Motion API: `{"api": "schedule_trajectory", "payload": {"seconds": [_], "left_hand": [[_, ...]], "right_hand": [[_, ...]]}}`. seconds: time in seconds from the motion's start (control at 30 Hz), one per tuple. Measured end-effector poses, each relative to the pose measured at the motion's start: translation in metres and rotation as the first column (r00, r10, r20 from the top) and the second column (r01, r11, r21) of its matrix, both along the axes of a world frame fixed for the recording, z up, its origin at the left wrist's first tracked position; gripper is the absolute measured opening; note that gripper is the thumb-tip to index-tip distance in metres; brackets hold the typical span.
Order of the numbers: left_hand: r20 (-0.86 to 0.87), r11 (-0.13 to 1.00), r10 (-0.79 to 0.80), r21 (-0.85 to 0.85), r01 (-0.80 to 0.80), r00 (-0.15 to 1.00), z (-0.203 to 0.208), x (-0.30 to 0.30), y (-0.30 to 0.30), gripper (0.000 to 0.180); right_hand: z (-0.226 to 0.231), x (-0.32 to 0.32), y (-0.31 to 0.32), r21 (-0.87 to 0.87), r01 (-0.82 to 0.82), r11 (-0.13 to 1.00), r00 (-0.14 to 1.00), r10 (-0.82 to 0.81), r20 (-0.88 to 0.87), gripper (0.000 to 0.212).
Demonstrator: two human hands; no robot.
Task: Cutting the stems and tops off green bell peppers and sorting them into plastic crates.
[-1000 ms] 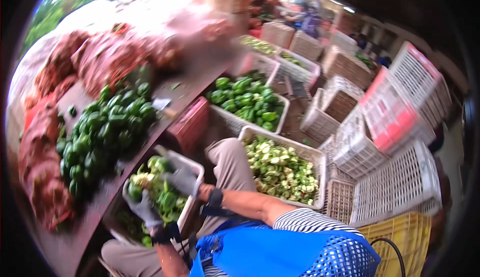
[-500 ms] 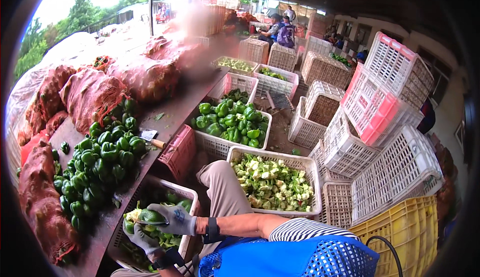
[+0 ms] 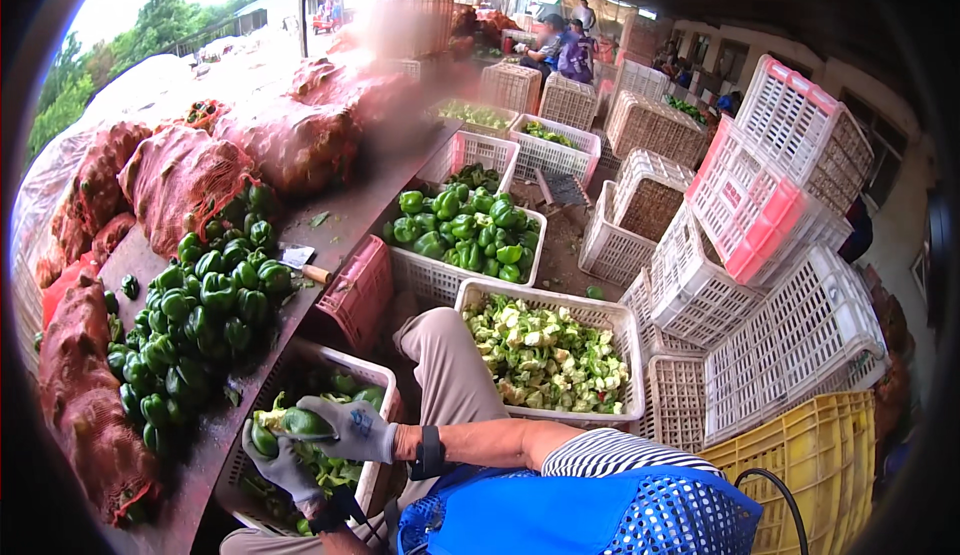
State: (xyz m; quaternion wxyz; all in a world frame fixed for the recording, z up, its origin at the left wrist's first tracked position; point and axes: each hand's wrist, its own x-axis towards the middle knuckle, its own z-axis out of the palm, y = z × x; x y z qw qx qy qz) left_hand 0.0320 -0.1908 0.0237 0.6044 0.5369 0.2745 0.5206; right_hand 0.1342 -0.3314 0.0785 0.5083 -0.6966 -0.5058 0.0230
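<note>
Over a white crate (image 3: pixel 385 385) at my lap, my gloved left hand (image 3: pixel 288 471) and gloved right hand (image 3: pixel 355 431) are closed around a green bell pepper (image 3: pixel 303 422). Pale flesh shows at its upper left, between two green parts. My left fingers grip it from below and my right from the right side. Whether a blade is in my right hand is hidden. Under my hands the crate holds green peppers and leafy-looking scraps. Left of them, a heap of whole green peppers (image 3: pixel 200 320) lies on the dark table (image 3: pixel 345 217).
A broad knife with a wooden handle (image 3: pixel 315 274) lies at the table edge. Red mesh sacks (image 3: pixel 185 185) line the table. A crate of pale pepper cores (image 3: pixel 555 355) and one of whole peppers (image 3: pixel 465 233) stand right. Stacked crates (image 3: pixel 770 215) rise beyond; people (image 3: pixel 573 55) sit far off.
The right hand has shifted slightly up and left around the pepper. The pepper has turned, and a thin dark edge seen beneath it earlier no longer shows. The view has tilted slightly.
</note>
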Motion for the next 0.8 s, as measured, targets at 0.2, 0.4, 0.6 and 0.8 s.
{"api": "schedule_trajectory", "payload": {"seconds": [0.2, 0.4, 0.6, 0.8], "left_hand": [[-0.339, 0.943, 0.095, 0.333, 0.025, 0.936, 0.035, -0.007, -0.013, 0.052], [-0.257, 0.994, -0.103, -0.055, 0.091, 0.961, -0.014, -0.035, 0.046, 0.045], [0.642, 0.671, -0.21, -0.454, 0.587, 0.737, -0.022, -0.051, 0.029, 0.043], [0.384, 0.916, -0.249, -0.207, 0.345, 0.889, 0.015, -0.036, 0.006, 0.054]], "right_hand": [[0.001, 0.031, 0.011, -0.044, 0.001, 0.999, 0.958, 0.011, 0.287, 0.051], [0.051, 0.089, -0.007, 0.183, -0.179, 0.967, 0.632, 0.256, -0.732, 0.058], [0.034, 0.069, 0.028, -0.001, 0.011, 1.0, 0.988, -0.011, -0.156, 0.057], [-0.009, 0.073, 0.051, -0.298, -0.102, 0.949, 0.995, 0.096, -0.036, 0.065]]}}
